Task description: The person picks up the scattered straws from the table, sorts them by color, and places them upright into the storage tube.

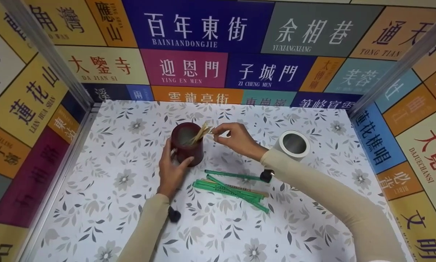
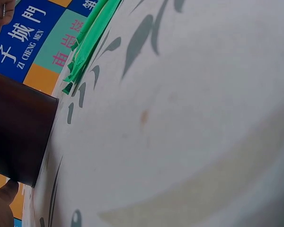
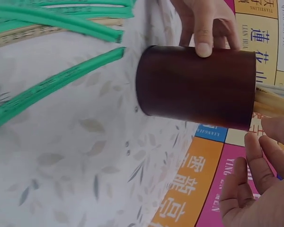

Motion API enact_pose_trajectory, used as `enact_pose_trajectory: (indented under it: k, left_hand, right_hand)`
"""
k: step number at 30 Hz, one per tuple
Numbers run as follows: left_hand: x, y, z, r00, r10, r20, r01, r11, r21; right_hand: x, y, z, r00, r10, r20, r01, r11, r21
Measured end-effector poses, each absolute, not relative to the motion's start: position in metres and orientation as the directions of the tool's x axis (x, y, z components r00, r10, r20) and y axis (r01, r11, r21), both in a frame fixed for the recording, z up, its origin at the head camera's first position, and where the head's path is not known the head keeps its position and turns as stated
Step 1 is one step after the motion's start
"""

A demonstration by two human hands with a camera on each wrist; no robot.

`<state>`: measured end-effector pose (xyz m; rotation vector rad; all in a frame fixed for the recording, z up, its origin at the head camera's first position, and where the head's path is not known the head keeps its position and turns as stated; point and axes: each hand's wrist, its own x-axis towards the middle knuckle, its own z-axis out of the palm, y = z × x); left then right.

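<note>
My left hand point(image 1: 172, 171) grips a dark red-brown cylindrical cup point(image 3: 199, 87) around its side, thumb toward the front. The cup is tilted, with its mouth in sight of the head view. Several thin pale wooden sticks point(image 1: 202, 133) stand in it and lean right over the rim. My right hand point(image 1: 238, 140) is just right of the stick ends, thumb and forefinger bent loosely toward each other. In the right wrist view its fingertips are beside the cup's mouth, and nothing shows between them. Long green paper-wrapped sticks point(image 1: 232, 191) lie in a loose pile in front of the cup.
A white hollow roll point(image 1: 283, 145) stands at the right, behind my right forearm. The table point(image 1: 123, 218) has a white cloth with grey flowers and leaves. Colourful panels with Chinese lettering point(image 1: 199, 27) wall it in at the back and both sides.
</note>
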<state>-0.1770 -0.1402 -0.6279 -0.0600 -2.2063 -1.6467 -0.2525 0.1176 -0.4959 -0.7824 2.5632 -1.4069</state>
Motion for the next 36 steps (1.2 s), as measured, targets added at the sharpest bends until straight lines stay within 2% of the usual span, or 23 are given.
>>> enact_pose_trajectory:
  k: [17,26,36]
  left_hand:
    - [-0.175,-0.141,-0.627,-0.926,-0.192,0.324,0.263,0.288,0.921]
    - [-0.175,-0.141,-0.631,-0.914,-0.203,0.351,0.296,0.258,0.92]
    - [-0.175,-0.138,-0.63,-0.937,-0.251,0.243,0.206,0.166,0.964]
  right_hand:
    - [-0.209,0.169,-0.531,-0.835,-0.55,0.006,-0.323,0.481,-0.815]
    - [-0.182,0.182,-0.556,-0.842,-0.539,-0.003,-0.306,0.483,-0.82]
    - [-0.157,0.196,-0.578,-0.813,-0.582,0.027,-0.39,0.508,-0.768]
